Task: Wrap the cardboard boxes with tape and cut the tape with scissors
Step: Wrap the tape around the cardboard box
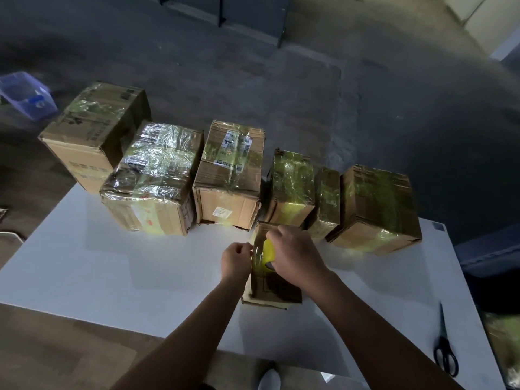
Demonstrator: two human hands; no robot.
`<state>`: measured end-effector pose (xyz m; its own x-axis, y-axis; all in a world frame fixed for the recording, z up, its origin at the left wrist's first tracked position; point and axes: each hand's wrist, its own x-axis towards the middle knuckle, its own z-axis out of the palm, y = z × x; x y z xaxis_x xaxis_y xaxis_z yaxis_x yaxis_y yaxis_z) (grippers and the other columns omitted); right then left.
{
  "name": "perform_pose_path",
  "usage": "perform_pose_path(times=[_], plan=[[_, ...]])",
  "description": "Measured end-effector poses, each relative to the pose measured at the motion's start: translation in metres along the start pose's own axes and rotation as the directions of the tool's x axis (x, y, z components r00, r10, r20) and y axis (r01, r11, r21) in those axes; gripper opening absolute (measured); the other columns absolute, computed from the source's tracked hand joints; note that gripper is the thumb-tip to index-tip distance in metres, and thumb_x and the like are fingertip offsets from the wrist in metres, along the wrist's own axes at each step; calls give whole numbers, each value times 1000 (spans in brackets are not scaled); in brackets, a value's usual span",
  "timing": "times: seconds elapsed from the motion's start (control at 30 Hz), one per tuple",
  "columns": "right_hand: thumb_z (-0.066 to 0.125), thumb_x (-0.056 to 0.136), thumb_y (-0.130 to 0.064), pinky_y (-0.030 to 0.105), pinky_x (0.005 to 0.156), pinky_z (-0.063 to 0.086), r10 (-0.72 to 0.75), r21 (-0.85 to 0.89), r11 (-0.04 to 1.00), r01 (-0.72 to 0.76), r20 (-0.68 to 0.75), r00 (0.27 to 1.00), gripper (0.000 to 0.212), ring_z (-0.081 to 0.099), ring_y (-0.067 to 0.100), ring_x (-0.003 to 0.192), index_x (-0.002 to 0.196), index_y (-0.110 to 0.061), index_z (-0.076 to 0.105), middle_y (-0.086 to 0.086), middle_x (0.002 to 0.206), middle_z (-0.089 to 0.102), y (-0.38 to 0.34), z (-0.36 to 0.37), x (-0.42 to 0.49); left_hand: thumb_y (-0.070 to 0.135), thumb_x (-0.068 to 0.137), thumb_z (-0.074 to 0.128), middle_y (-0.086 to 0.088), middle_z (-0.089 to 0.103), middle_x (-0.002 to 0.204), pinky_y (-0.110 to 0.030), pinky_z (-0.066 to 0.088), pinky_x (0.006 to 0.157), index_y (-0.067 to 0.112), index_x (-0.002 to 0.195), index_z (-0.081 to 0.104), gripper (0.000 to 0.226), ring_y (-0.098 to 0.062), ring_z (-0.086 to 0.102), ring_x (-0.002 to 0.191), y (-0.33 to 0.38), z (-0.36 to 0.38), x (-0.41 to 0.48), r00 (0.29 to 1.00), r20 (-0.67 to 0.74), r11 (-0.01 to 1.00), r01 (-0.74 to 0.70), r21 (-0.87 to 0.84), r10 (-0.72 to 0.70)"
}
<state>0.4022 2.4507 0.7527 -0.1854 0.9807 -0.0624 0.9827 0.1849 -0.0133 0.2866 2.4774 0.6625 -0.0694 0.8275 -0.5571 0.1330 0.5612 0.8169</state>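
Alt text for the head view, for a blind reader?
Right hand holds a yellow tape roll on a small cardboard box; left hand pinches the tape strip. Six taped boxes stand behind; scissors lie on the white table.

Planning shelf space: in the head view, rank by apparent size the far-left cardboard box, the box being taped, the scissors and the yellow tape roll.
1. far-left cardboard box
2. box being taped, partly covered
3. scissors, long but thin
4. yellow tape roll, mostly hidden by the right hand, so unsure
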Motion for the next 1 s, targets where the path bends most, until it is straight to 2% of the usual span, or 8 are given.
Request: perform_pose_path(times=[0.1, 0.23, 0.33, 0.43, 0.57, 0.73, 0.9, 1.0], plan=[[75, 75, -21, 35, 87, 42, -28, 127, 992, 30, -18, 999, 56, 57, 22, 108, 126, -18, 51, 1, 118, 62, 4, -4, 0, 40, 93, 56, 2, 63, 84, -30, 53, 61, 16, 93, 58, 24, -14, 62, 78, 3, 1, -9, 991, 19, 978, -130, 161, 129], [72, 76, -24, 22, 84, 35, -134, 428, 901, 65, 131, 982, 62, 45, 7, 112, 129, -35, 43, -9, 130, 52, 29, -16, -2, 35, 94, 57, 2, 61, 86, -28, 48, 66, 14, 99, 57, 22, -13, 58, 80, -8, 5, -9, 990, 18, 963, -138, 232, 137], [71, 79, -27, 20, 75, 35, -56, 539, 842, -37, 156, 986, 60, 43, 5, 108, 128, -43, 40, -13, 127, 48, 42, -10, -15, 31, 95, 55, 1, 61, 81, -32, 48, 69, 15, 91, 56, 17, -14, 55, 75, -11, 9, -10, 992, -42, 968, -106, 226, 118], [71, 81, -20, 21, 68, 38, 54, 550, 829, -97, 95, 994, 53, 56, 17, 102, 127, -29, 48, -14, 111, 51, 50, 0, -25, 30, 94, 57, 3, 59, 77, -30, 45, 65, 15, 86, 56, 16, -12, 54, 71, -9, 12, -10, 989, -78, 967, -107, 232, 128], [72, 80, -24, 25, 70, 39, 33, 466, 884, -42, 27, 999, 51, 59, 18, 96, 127, -25, 53, -2, 116, 63, 56, -3, -25, 28, 94, 58, 4, 56, 74, -24, 36, 52, 16, 84, 54, 16, -8, 51, 67, -4, 15, -9, 986, -102, 955, -99, 280, 132], [74, 77, -24, 26, 71, 38, -8, 346, 938, 13, -16, 1000, 54, 63, 24, 94, 128, -23, 56, 4, 112, 67, 68, -14, -29, 28, 94, 59, 1, 58, 76, -26, 40, 55, 14, 86, 56, 16, -12, 53, 69, -3, 16, -9, 987, -95, 959, -104, 266, 133], [76, 75, -25, 28, 74, 41, -27, 284, 958, 39, -45, 999, 57, 64, 24, 98, 128, -23, 56, 3, 114, 67, 64, -17, -21, 29, 95, 57, -2, 60, 82, -32, 48, 69, 11, 90, 56, 18, -19, 56, 77, -1, 13, -11, 986, -84, 957, -120, 264, 146], [77, 72, -20, 28, 76, 41, 5, 373, 927, 36, -109, 994, 59, 60, 19, 100, 127, -24, 56, -1, 118, 64, 68, -9, -32, 38, 97, 49, -3, 61, 87, -29, 42, 60, 16, 90, 53, 23, -11, 54, 74, -6, 15, -16, 988, -60, 970, -125, 207, 140]])
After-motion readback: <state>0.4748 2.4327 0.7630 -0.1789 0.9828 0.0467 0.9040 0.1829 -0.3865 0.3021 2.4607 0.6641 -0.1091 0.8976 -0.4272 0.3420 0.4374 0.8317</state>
